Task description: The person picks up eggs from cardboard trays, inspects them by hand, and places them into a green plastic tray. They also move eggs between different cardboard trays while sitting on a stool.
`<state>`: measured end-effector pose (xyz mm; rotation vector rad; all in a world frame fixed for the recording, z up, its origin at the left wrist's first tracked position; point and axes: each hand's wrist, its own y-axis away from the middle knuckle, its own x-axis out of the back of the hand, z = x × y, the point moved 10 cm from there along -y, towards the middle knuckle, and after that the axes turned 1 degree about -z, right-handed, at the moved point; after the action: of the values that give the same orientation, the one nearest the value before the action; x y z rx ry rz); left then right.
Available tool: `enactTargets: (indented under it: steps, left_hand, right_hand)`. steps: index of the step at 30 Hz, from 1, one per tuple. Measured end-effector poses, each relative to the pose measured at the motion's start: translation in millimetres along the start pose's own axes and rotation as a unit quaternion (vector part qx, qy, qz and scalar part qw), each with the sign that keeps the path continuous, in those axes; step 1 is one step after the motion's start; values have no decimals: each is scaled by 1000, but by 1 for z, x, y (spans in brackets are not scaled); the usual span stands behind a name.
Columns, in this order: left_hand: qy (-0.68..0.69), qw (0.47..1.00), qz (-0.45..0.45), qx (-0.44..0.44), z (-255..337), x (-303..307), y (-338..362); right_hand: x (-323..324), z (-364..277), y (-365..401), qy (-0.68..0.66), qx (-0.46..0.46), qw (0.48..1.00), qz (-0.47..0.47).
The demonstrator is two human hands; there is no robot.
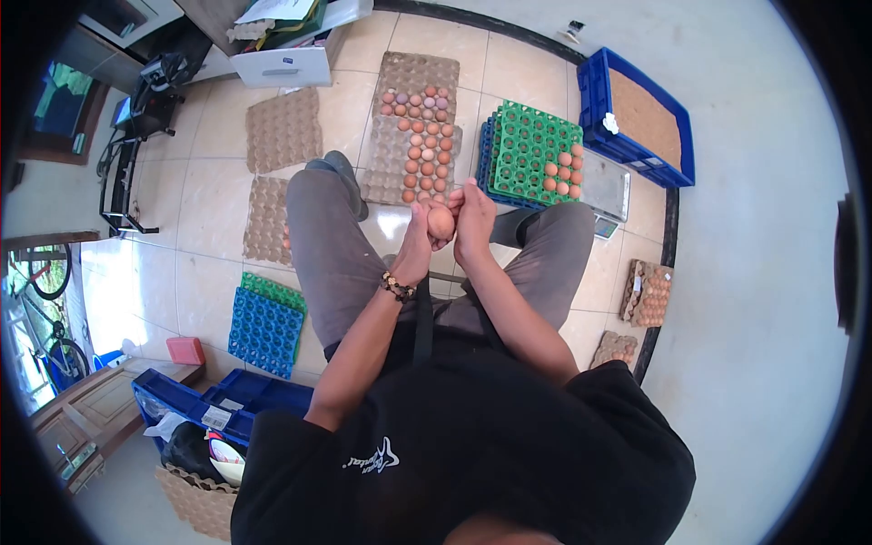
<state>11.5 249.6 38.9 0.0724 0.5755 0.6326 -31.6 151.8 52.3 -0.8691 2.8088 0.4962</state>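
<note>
In front of my knees, my left hand (417, 243) is closed around a brown egg (440, 222), with a bracelet on that wrist. My right hand (475, 222) is close against it on the right, its fingers curled in toward the egg; whether they hold anything is hidden. Just beyond my hands, brown eggs fill part of a grey pulp tray (384, 145). Behind it lies another pulp tray (418, 68) with rows of eggs. To the right, a green plastic tray (522, 145) carries several eggs at its right side, stacked on blue trays.
A blue crate (595, 95) of brown grainy material stands at the wall, beside a scale (604, 186). Pulp trays (283, 132) and blue and green trays (263, 327) lie at left. Egg-filled trays (649, 295) sit at right. Another blue crate (245, 386) is behind left.
</note>
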Motion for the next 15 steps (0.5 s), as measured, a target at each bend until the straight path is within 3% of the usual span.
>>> enactTargets:
  steps: [2,4,5,6,8,9,11,13,15]
  left_hand:
    - [80,997,5,17,-9,2,-4]
    - [86,994,71,16,-11,10,-7]
    - [89,991,102,16,-12,13,-7]
    - [76,994,67,39,-14,7,-5]
    - [49,995,-6,82,-17,0,1]
    - [95,990,-62,78,-15,-11,1]
    - [232,967,-58,93,-13,-18,0]
    - [341,933,-77,89,-13,-16,-6]
    - [359,922,22,141,-22,0,-6]
  right_hand:
    - [-1,-18,5,27,47,999,5]
    - [-22,-43,26,152,146,974,-78]
    - [-31,-56,35,252,264,925,-108]
    - [-43,-64,50,345,376,849,-134]
    - [-7,-30,19,221,180,954,-96]
    - [10,-16,3,170,80,979,-72]
    - [25,-6,0,141,-6,990,-26]
    - [2,-30,11,105,94,988,-61]
    - [-21,-55,32,174,167,962,-126]
